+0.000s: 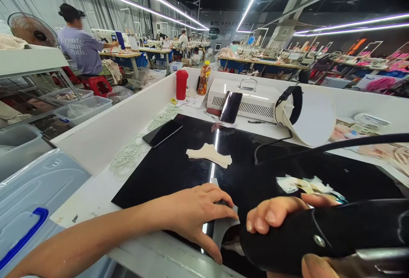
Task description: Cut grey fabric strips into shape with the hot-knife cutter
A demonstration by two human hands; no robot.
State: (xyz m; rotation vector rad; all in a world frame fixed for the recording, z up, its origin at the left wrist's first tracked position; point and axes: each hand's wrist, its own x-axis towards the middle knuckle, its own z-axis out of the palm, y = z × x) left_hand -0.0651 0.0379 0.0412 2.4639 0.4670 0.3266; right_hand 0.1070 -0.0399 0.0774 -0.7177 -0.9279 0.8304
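Observation:
My left hand (201, 214) reaches in from the left with its fingers spread. Its fingertips touch a thin grey curved piece (223, 227) lying on the glossy black board (166, 171). To the right, my right hand (277, 214) is wrapped around a black hand tool (351, 231) with a metal part underneath; its exact kind I cannot make out. The tool's near end is close to the grey piece. Beyond my left hand lies a cream-coloured cut piece (209, 154), wide at both ends. Several pale scraps (309, 186) sit on the board behind the tool.
A black cable (351, 142) arches over the board's right side. Behind stand a white vented box (249, 99), a leaning phone (231, 106), a red cup (182, 84) and a bottle (203, 78). Another phone (162, 133) and pale cord coils (128, 158) lie left. A person (78, 41) sits farther off.

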